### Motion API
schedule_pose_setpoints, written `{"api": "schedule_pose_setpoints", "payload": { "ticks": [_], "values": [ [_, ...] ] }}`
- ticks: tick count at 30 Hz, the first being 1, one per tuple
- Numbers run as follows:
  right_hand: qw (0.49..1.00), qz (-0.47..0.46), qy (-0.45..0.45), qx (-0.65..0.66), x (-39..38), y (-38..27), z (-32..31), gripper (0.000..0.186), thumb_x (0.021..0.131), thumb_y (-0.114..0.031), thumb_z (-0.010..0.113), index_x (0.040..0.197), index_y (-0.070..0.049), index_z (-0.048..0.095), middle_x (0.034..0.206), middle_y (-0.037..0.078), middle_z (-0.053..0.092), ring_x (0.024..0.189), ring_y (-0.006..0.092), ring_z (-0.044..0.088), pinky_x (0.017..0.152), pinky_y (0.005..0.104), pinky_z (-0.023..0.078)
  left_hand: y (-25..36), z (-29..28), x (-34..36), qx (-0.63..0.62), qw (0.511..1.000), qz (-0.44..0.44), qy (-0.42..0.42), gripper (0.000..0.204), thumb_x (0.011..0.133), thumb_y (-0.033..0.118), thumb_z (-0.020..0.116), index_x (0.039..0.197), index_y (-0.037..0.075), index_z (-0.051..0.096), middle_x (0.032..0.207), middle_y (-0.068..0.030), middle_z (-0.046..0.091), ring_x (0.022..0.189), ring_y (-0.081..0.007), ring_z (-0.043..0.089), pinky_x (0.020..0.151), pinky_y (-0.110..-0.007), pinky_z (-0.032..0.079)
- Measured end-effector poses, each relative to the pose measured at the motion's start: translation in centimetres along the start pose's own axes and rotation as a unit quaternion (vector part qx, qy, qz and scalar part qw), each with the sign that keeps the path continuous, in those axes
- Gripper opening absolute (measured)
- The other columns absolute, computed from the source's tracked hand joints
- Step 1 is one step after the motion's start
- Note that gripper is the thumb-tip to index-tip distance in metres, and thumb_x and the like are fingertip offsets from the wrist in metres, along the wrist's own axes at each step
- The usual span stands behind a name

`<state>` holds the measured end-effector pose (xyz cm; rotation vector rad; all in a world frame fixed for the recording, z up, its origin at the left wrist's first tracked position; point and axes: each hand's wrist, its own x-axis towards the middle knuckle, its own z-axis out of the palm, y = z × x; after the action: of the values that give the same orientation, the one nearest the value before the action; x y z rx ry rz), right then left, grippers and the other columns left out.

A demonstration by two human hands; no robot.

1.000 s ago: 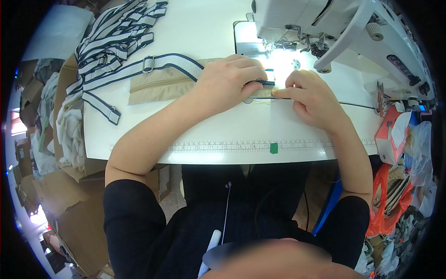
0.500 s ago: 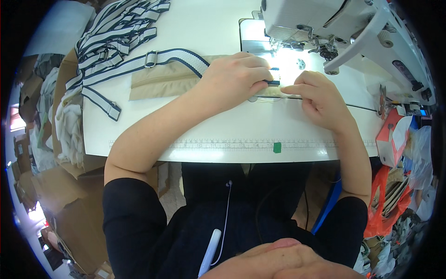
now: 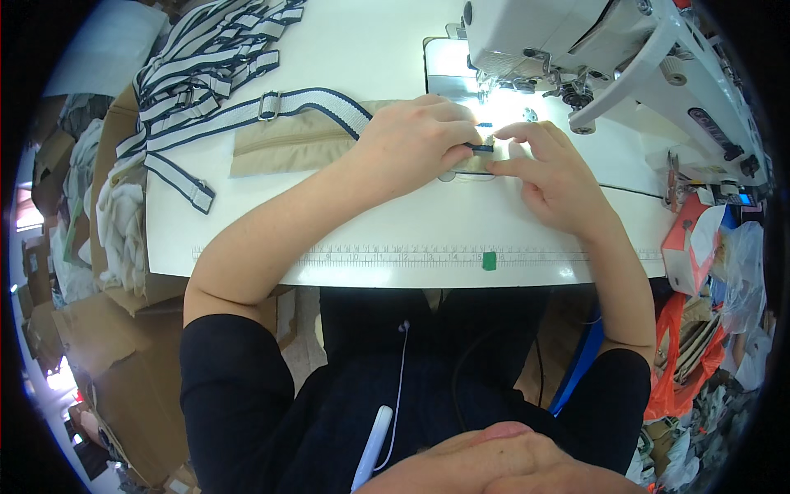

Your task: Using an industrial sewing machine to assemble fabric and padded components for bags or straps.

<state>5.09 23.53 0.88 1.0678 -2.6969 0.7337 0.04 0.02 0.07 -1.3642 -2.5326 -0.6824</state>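
My left hand (image 3: 418, 142) is closed over a white webbing strap (image 3: 325, 100) with dark blue edges, pressing it onto a flat beige fabric piece (image 3: 271, 152). The strap's short end pokes out past its fingertips beside the bright needle area. At that end is my right hand (image 3: 559, 177), its index finger and thumb parted, one tip by the strap, the other at the fabric's near corner. Further along, the strap carries a metal slider buckle (image 3: 268, 105). The sewing machine (image 3: 543, 49) stands just beyond both hands; glare hides its needle.
More striped straps (image 3: 206, 62) are heaped at the table's far left. A printed ruler (image 3: 378, 257) with a green tape mark (image 3: 490, 261) runs along the front edge. Scissors (image 3: 672, 177) and a red-and-white box (image 3: 690, 239) sit at the right. Cardboard boxes (image 3: 132, 370) stand left.
My right index finger has lifted away toward the far side of the strap end, and the thumb has come to the fabric's near corner. My left hand stays in place.
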Motion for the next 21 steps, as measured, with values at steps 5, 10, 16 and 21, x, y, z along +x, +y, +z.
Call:
{"api": "schedule_pose_setpoints", "payload": {
  "ticks": [5, 10, 16, 21],
  "values": [
    [0.999, -0.005, -0.023, -0.027, 0.05, -0.25, -0.21, 0.039, 0.068, 0.004, 0.055, 0.098, -0.015, 0.072, 0.122, 0.002, 0.059, 0.107, 0.0227, 0.053, 0.093, 0.0387, 0.041, -0.12, 0.19, -0.18, -0.017, 1.000, 0.006, 0.012, 0.016, 0.082, 0.018, 0.070, 0.096, 0.010, 0.072, 0.104, -0.0013, 0.068, 0.095, -0.0208, 0.065, 0.079, -0.033, 0.054],
    [0.999, 0.004, -0.024, -0.021, 0.11, -0.21, -0.24, 0.040, 0.068, 0.005, 0.054, 0.098, -0.016, 0.072, 0.120, 0.002, 0.059, 0.106, 0.0212, 0.053, 0.095, 0.0389, 0.039, -0.09, 0.09, -0.23, -0.017, 0.999, 0.014, 0.026, 0.016, 0.083, 0.015, 0.070, 0.097, 0.010, 0.072, 0.104, -0.0012, 0.068, 0.094, -0.0209, 0.065, 0.078, -0.033, 0.054],
    [1.000, 0.001, -0.019, -0.022, 0.02, -0.06, -0.33, 0.041, 0.068, 0.005, 0.054, 0.098, -0.015, 0.073, 0.118, 0.002, 0.060, 0.104, 0.0211, 0.054, 0.095, 0.0386, 0.038, 0.40, -0.24, -0.28, -0.022, 0.999, 0.002, 0.029, 0.014, 0.084, 0.014, 0.068, 0.097, 0.010, 0.072, 0.105, -0.0015, 0.065, 0.091, -0.0213, 0.065, 0.077, -0.033, 0.054],
    [1.000, -0.005, -0.018, -0.023, 0.05, -0.16, -0.26, 0.041, 0.068, 0.005, 0.054, 0.098, -0.016, 0.073, 0.118, 0.001, 0.060, 0.105, 0.0213, 0.054, 0.097, 0.0388, 0.038, 0.11, 0.15, -0.44, -0.007, 1.000, 0.004, 0.023, 0.012, 0.084, 0.014, 0.068, 0.095, 0.010, 0.072, 0.102, -0.0020, 0.065, 0.089, -0.0218, 0.064, 0.075, -0.033, 0.053]
  ]
}}
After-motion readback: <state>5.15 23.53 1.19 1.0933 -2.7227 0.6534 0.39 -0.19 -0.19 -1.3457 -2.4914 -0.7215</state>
